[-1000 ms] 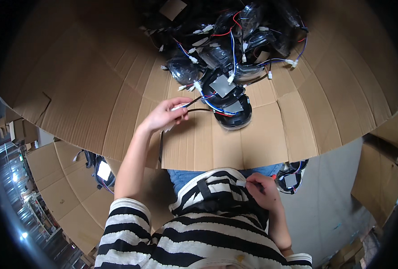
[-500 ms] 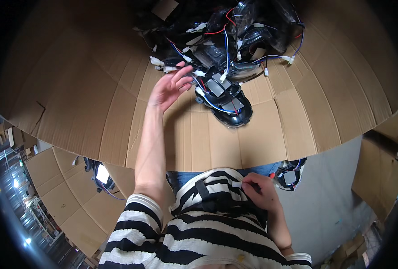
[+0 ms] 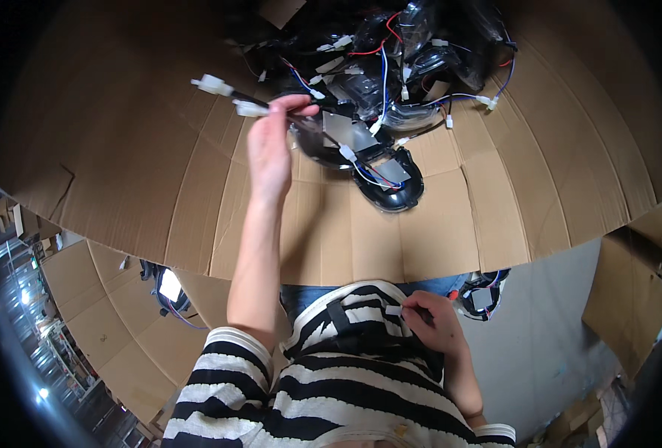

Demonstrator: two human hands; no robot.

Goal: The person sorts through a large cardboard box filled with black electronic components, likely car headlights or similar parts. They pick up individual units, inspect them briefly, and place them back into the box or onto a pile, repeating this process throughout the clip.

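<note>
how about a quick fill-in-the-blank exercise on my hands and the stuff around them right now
1. The left hand holds a dark, thin cable that leads to a ____ plastic connector.
2. The right hand, with a small, flat white piece at its fingertips, is close to a fabric top striped in white and ____.
3. A rounded, black plastic housing with a flat grey plate lies on a brown, creased panel made of ____.

Missing words: white; black; cardboard
</note>
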